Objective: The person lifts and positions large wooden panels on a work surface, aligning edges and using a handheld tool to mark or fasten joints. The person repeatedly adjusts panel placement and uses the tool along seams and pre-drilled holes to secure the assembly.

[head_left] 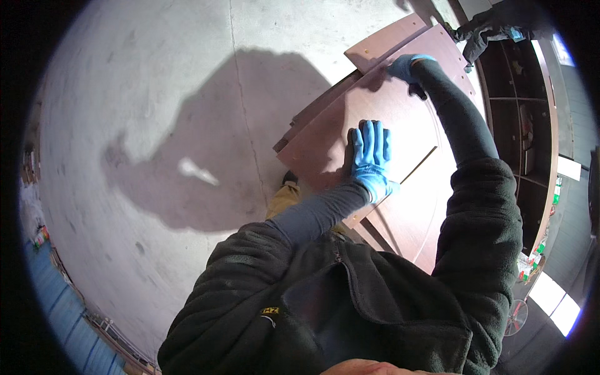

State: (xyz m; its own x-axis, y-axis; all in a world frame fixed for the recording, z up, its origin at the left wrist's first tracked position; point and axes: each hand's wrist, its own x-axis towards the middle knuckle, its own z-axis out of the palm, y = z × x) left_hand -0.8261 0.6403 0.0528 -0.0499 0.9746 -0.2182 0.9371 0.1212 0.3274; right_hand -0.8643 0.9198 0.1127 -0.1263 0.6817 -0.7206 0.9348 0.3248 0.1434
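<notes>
My left hand (373,156), in a light-blue glove, lies flat on a reddish-brown board (325,140), fingers together and stretched forward. Farther off to the right, my right hand (407,67) reaches over the same stack. It wears a blue glove with a dark palm side. Its bent fingers rest by the seam next to a shorter board (387,40), the thumb apart from them. Nothing shows held in either hand, though the right fingertips are partly hidden. A straight-edged board (431,187) lies nearer me, crossed by a thin curved line. Other board edges stick out beneath.
Pale concrete floor (150,75) with a long crack spreads left, under my shadow. A dark open shelf unit (522,125) stands right. Another person (490,34) in dark clothes is at the far right, near the boards. A fan (517,317) shows at lower right.
</notes>
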